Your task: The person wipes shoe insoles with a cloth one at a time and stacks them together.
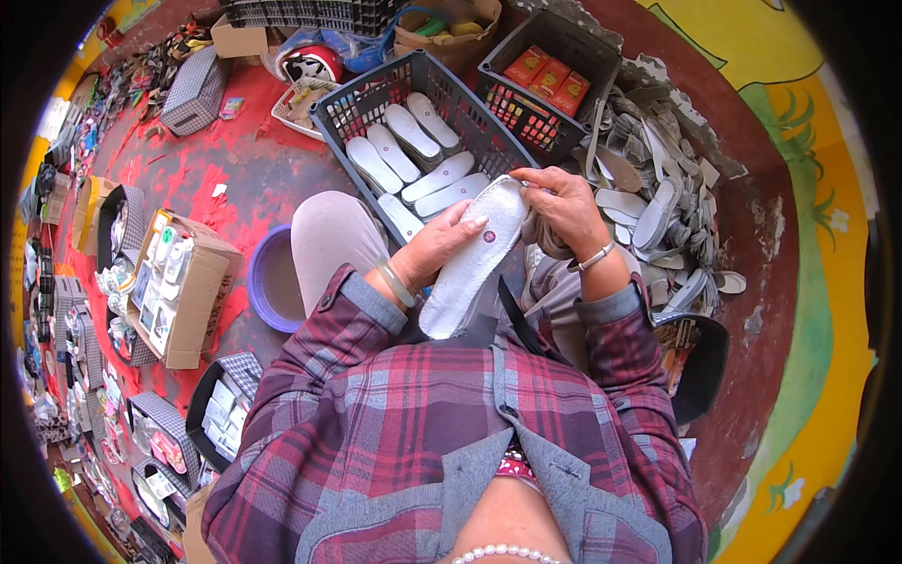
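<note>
A white shoe insole (474,263) with a small round dark mark is held at a slant over my lap. My left hand (432,249) grips it by its middle, thumb on the white face. My right hand (567,207) pinches its upper end, where the fingertips meet the edge; whether they also hold something small I cannot make out. Just beyond my hands stands a black plastic crate (484,111) with several white insoles (412,130) lying in rows of stacks.
At right, a heap of grey and white insoles (658,211) leans along the wall. Behind it sits a black crate (512,117) holding red boxes (548,80). A purple basin (258,291) is by my left knee, near a cardboard box (207,301). A black bin (705,376) stands at my right.
</note>
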Demonstrator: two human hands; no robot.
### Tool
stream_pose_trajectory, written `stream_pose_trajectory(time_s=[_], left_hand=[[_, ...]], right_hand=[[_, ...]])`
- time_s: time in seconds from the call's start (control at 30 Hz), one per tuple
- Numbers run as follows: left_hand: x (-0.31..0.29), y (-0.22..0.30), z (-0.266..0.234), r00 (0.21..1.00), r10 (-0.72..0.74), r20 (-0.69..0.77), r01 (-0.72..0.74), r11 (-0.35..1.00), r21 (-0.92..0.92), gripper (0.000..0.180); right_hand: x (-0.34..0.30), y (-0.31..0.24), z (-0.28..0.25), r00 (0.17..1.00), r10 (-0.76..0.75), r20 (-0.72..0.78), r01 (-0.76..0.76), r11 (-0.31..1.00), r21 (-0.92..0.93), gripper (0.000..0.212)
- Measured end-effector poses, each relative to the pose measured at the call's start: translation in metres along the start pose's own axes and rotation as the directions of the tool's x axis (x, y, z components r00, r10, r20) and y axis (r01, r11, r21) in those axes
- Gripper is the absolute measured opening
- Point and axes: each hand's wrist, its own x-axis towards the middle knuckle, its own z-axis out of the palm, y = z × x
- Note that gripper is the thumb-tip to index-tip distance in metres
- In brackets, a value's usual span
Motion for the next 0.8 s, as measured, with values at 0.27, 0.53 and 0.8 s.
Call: stream_pose_trajectory(time_s=[0.27,0.53,0.8], left_hand=[[0.001,0.001,-0.003,0.999,0.026,-0.038,-0.026,1.0,0.012,0.054],[0.001,0.005,0.001,0.988,0.132,-0.078,-0.145,0.967,-0.21,0.053],[0.001,-0.001,0.004,0.995,0.087,-0.049,-0.094,0.985,-0.148,0.055]], right_hand=[[-0.003,0.012,0.007,0.983,0.171,-0.062,-0.141,0.933,0.332,0.032],[-0.022,0.037,0.009,0.96,0.226,0.164,-0.26,0.939,0.225,0.049],[-0.029,0.003,0.031,0.982,0.133,0.138,-0.166,0.95,0.266,0.048]])
